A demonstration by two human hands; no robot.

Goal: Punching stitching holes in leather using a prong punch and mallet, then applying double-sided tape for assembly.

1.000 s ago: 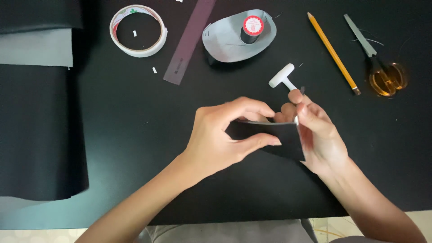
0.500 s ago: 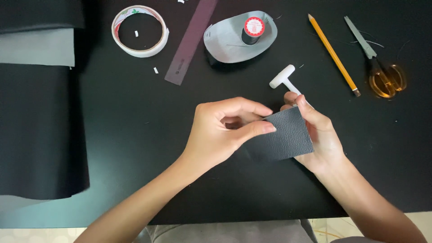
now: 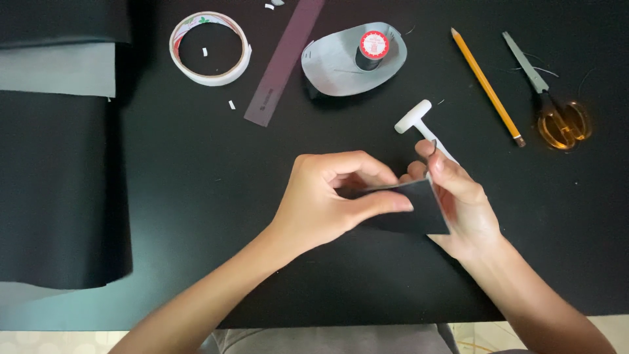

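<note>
Gripping a small black square piece (image 3: 419, 210) between them, both hands work just above the black table (image 3: 196, 196) near the middle of the view. The left hand (image 3: 327, 203) pinches the piece's upper edge between thumb and curled fingers; the right hand (image 3: 462, 206) clasps its right side, fingers folded behind it. The piece is tilted, its flat face turned partly upward. Just beyond the right hand's fingertips, toward 12 o'clock, lies a white T-shaped tool (image 3: 419, 121) on the table. Farther off at 1 o'clock rests a yellow pencil (image 3: 486, 85), and at 2 o'clock a pair of scissors (image 3: 547, 98) with amber handles. At 12 o'clock a thread spool (image 3: 372, 49) stands on a grey oval piece (image 3: 327, 65), with a dark ruler (image 3: 282, 62) beside it. At 10 o'clock sits a roll of tape (image 3: 209, 48). Black and grey sheets (image 3: 59, 183) lie at 9 o'clock.
</note>
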